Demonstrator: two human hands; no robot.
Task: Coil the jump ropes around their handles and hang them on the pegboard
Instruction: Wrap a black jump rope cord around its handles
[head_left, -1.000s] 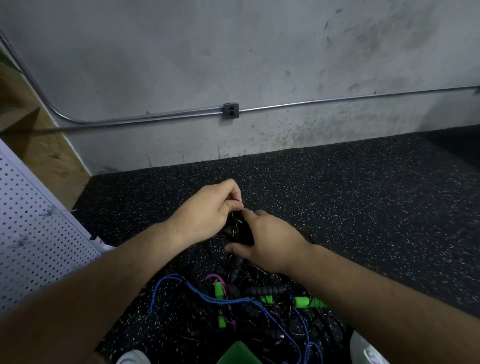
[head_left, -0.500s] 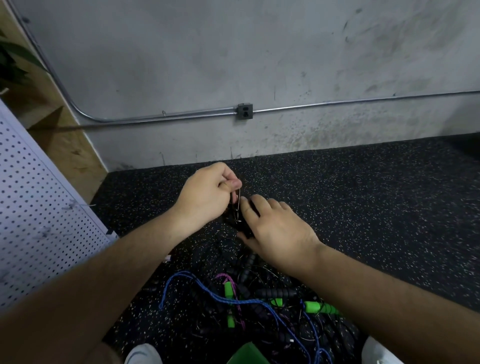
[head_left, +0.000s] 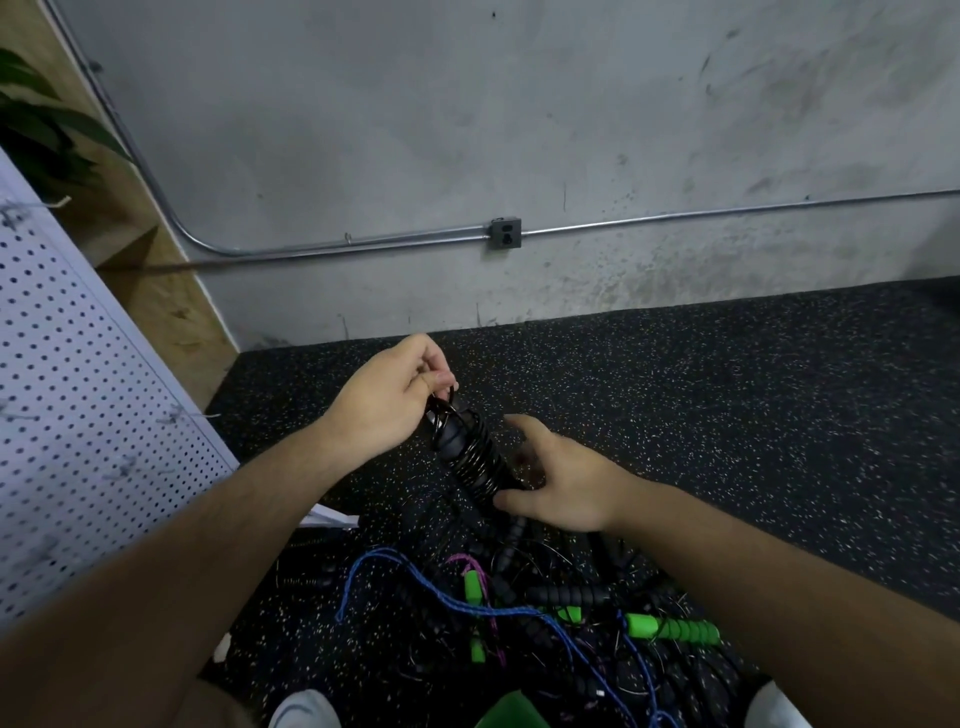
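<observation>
**Far left:** white perforated pegboard (head_left: 78, 389), leaning, fitted with thin wire hooks.

**Centre left:** left hand (head_left: 384, 405), fingertips pinching a small loop of thin cord at the upper end of the black jump rope (head_left: 470, 457). The rope's ribbed foam handles are bound together by close turns of its own cord. The bundle is held tilted above the floor, just right of the pegboard.

**Centre right:** right hand (head_left: 561, 483), thumb and fingers curled round the bundle's lower end.

**Change:** half a second ago both hands sat pressed together over the bundle, hiding it. Now they are parted to its two ends and the wrapped length shows.

**Judgement:** winding looks nearly done; securing the loop and hanging remain.

**Near:** pile of loose jump ropes (head_left: 545, 613), blue braided cord with green and black handles, tangled on the black speckled rubber floor (head_left: 727, 389) and uncoiled.
</observation>
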